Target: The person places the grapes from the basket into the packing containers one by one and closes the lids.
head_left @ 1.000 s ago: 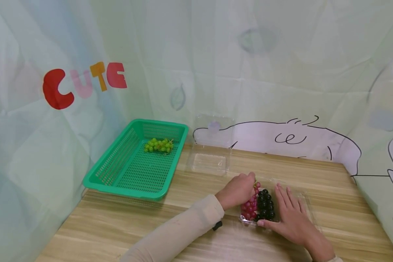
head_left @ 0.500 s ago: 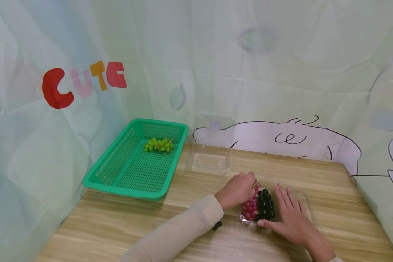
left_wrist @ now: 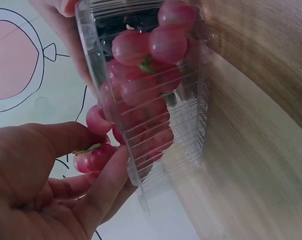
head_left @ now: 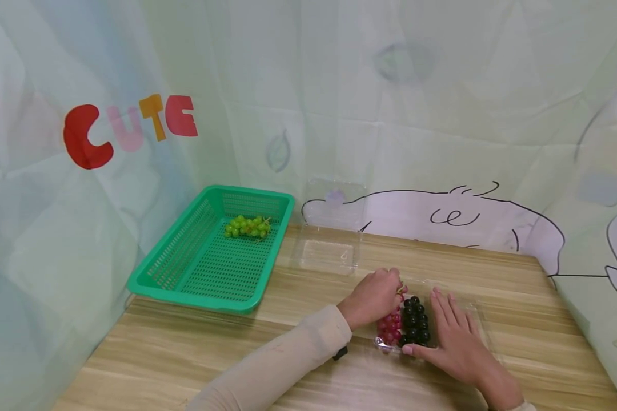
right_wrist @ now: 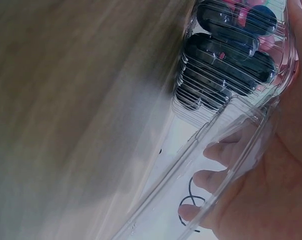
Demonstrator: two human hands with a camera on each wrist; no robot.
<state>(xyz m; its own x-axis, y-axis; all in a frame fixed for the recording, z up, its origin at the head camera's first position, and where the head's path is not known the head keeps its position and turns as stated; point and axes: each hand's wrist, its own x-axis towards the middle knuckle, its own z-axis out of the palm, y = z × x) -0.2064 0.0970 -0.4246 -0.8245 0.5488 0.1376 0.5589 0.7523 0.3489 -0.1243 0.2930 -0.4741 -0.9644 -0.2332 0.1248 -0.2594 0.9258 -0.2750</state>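
Here, red grapes, pinched; stem — between left fingers

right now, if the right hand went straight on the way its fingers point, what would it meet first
Probably the printed backdrop, beyond the tabletop, but depth is unclear: the right hand might catch the far rim of the clear container first.

Two hands are showing, left hand and right hand. Three grape clusters are lying out (single grapes are overlapping past counting): red cluster and black cluster between the hands, green cluster left of both. Two clear boxes are sitting, near box between the hands, far box beyond the left; one basket is standing leftward.
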